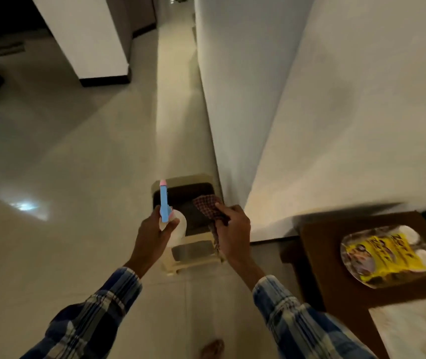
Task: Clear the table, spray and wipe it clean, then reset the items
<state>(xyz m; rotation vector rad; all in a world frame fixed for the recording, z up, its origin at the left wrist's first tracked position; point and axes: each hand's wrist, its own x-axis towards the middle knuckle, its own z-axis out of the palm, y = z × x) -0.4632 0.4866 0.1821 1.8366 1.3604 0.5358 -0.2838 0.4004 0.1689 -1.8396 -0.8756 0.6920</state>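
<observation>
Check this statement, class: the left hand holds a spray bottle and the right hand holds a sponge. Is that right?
Not quite. The right hand holds a checked cloth, not a sponge, as the head view shows. The rest stands: the left hand holds the spray bottle.

The left hand point(152, 235) is gripping a white spray bottle with a blue trigger head point(166, 206); the right hand point(232, 229) is pinching a dark red checked cloth point(208, 207) above a beige plastic stool point(188, 255). A brown wooden table point(336, 268) is standing right.
</observation>
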